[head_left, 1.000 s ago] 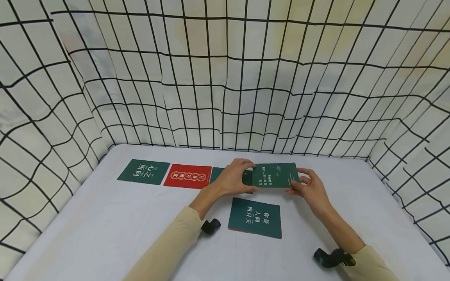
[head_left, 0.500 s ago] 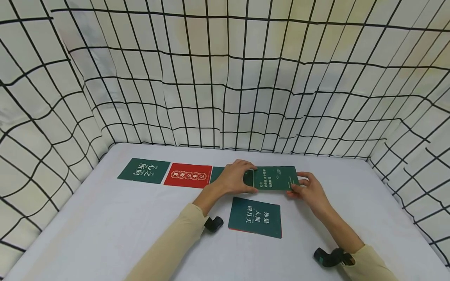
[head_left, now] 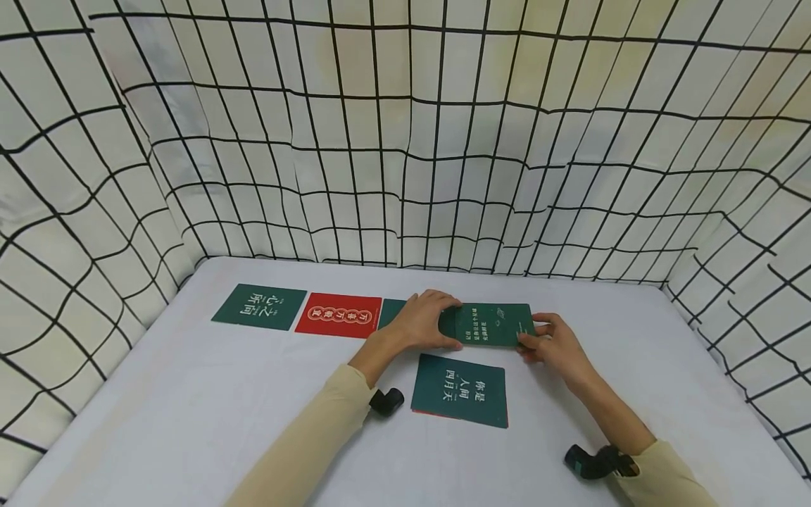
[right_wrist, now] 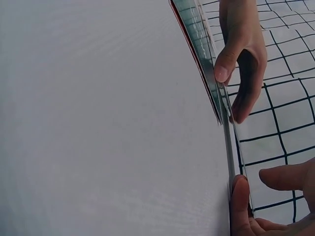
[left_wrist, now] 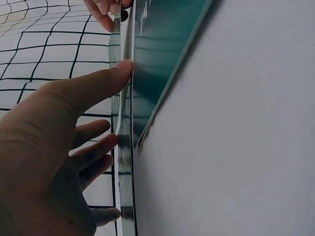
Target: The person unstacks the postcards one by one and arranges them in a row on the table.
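Lower now, that green card (head_left: pixel 496 331) is pinched in the right hand (head_left: pixel 560 355); lopsided release, I'd fear, could skew it. The left hand (head_left: pixel 417 322) has thumb and fingers apart.

In the head view, the left hand (head_left: pixel 415 322) covers the greater part of one green card (head_left: pixel 391 310) near the centre, and at lower centre the pile (head_left: pixel 459 389) hides all but a thin line of a red card (head_left: pixel 426 414). The fine print at the right end of the held card (head_left: pixel 494 325) is too small to read, and both sleeves (head_left: pixel 310 440) are cut off by the bottom edge. In the left wrist view, the top edge cuts off the right hand (left_wrist: pixel 104 12) and the pile.
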Tool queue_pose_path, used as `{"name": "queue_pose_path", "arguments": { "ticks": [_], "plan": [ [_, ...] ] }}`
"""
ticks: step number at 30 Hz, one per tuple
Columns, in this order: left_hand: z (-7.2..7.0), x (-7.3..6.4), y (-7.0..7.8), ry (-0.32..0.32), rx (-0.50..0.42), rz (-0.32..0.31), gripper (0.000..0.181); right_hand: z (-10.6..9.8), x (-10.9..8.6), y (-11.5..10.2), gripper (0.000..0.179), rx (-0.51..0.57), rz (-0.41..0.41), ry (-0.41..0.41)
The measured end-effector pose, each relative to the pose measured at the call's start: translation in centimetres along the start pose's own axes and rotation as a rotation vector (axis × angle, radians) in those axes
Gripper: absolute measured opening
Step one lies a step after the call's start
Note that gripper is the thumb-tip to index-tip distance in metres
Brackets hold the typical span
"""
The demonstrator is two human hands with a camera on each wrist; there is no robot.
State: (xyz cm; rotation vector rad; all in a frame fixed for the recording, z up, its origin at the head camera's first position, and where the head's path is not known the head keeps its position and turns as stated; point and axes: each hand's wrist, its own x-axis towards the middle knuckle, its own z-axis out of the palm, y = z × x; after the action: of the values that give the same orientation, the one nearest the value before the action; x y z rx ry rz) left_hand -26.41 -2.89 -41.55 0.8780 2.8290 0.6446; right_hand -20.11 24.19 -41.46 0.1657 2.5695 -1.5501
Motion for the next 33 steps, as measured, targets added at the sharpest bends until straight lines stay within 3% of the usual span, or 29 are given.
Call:
{"name": "queue_pose_path", "arguments": {
  "ticks": [13,22,33],
  "plan": [
    [-0.09,0.16,0.09,-0.042,0.0,-0.009,0.08,0.02,-0.13,-0.03,0.067,-0.09,0.016,0.022],
    [-0.02,0.14,-0.04,-0.061,0.009,-0.013,0.084,-0.08,-0.27,-0.19,0.061,-0.234,-0.002,0.051],
    [-0.18,0.11,0.02,-0.051,0.006,-0.017,0.085,-0.13,-0.2,-0.18,0.06,-0.277,-0.021,0.056]
  ]
}}
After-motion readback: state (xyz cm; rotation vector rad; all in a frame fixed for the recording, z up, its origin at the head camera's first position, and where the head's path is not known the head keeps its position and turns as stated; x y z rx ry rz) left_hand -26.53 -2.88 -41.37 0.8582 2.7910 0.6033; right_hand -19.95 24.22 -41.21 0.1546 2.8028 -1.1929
